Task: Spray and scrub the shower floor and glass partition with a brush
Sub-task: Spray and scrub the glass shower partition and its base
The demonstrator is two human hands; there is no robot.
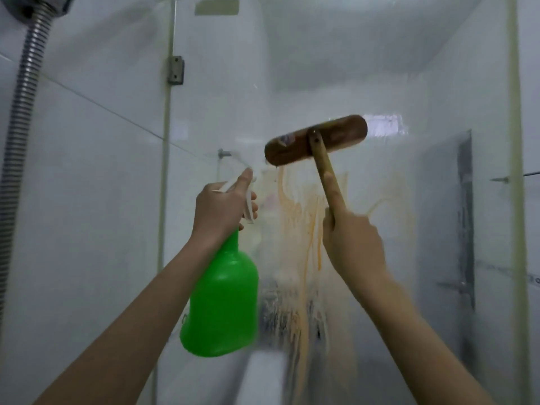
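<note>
The brush (315, 140), a dark wooden head on a pale handle, presses bristles-first against the glass partition (380, 68), right end raised. Below the head, our right grip (355, 244) clasps the handle, forefinger laid along it, presumably to steer pressure. Left of the brush, our left grip (222, 209) clasps the green spray bottle (222, 302), nozzle glassward, ready to spray; orange streaks (304, 229) run below.

The left hand (222, 206) hid most of the trigger on the spray bottle (222, 299). The label on the brush (315, 140) was too blurred to read. The hose (17, 127) ran off the left edge.
</note>
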